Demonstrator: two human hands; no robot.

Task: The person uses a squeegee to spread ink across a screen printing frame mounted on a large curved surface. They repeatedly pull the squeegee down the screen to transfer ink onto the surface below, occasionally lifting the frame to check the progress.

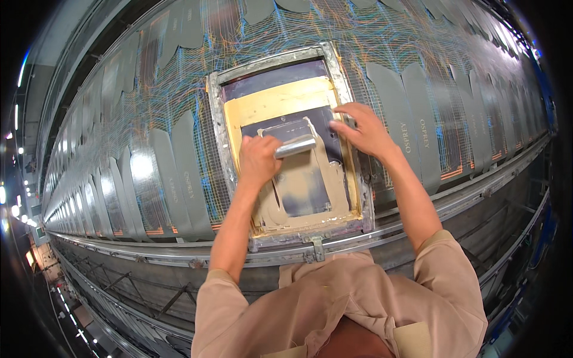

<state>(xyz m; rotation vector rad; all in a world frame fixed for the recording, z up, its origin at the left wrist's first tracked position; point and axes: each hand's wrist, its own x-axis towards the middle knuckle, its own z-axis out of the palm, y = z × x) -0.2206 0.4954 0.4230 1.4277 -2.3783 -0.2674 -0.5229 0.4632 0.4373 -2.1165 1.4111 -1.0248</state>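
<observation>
A screen-printing frame [271, 66] with metal sides lies in front of me on a long printing table. Closed around one end of a squeegee [296, 147] is my left hand [259, 156]; the squeegee's bright metal part sticks out to the right, over the mesh. Beige ink [331, 185] is smeared in thick ridges across the dark mesh. My right hand [365, 130] is over the frame's right side, its thumb and fingers apart; whether it presses on the frame I cannot tell. Yellow tape [280, 100] crosses the upper part of the screen.
Grey-green cut panels [412, 113] lie in rows along the table on both sides, over a surface streaked with blue and orange lines. A metal rail [430, 221] runs along the near edge, with a small clamp [317, 247] below the frame.
</observation>
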